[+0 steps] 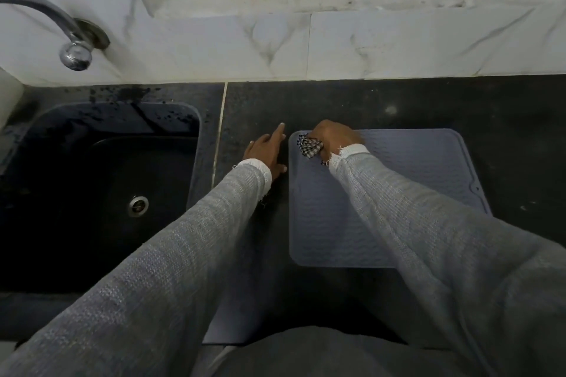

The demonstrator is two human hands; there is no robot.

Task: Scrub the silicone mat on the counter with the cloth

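Nearest to the camera, two grey knitted sleeves reach forward over the dark counter (352, 101), and the near part of the silicone mat (337, 223) lies flat there, partly covered by the right sleeve. This large ribbed area carries no cloth now, so I judge that most of the mat is not yet scrubbed. A little farther, the left hand (266, 151) rests on the bare counter just beside the left edge of the mat, with the fingers straight and spread and holding nothing; it does not touch the mat. The right hand (335, 138) is at the far left corner of the mat, fingers curled around the checked cloth (310, 147), which is bunched and pressed on the surface. The risk I see is that the mat is not held down: a strong stroke could push this light, flexible sheet along the smooth counter or make the corner fold up. If it slides to the left, it comes toward the sink (101, 193), which is close. Also the cloth is crumpled small, so it may slip out of the grip or clean only narrow strips. Behind all stands the marble wall (398, 46) with the tap (72, 40) at the far left.
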